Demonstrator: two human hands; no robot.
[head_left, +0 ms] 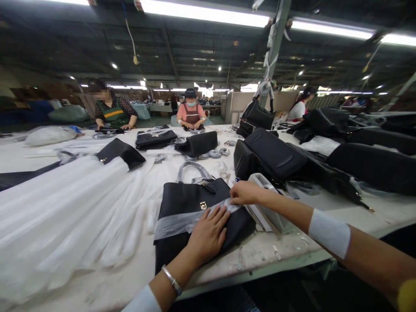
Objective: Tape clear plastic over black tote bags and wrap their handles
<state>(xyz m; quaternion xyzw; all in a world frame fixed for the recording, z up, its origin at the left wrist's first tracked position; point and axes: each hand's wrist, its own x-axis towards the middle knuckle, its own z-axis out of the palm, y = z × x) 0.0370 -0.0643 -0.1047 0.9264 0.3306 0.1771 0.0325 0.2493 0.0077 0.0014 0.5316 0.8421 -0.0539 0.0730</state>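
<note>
A black handbag [182, 197] with a small gold clasp lies on the table before me, its wrapped handle [194, 167] pointing away. Across the bag's front runs a strip of clear plastic film [177, 225]. My left hand [209, 234] rests flat on the bag and the film, fingers stretched out. At the bag's right side, my right hand [243, 193] is closed, pinching the film's end. A grey box-like holder [264, 184] stands just right of the bag, partly behind my right forearm.
White foam sheets [65, 216] cover the table's left side. Black bags [276, 156] are piled on the right, with more bags [198, 144] farther back. Co-workers [191, 110] work at the far side. The table's near edge [260, 271] runs below my arms.
</note>
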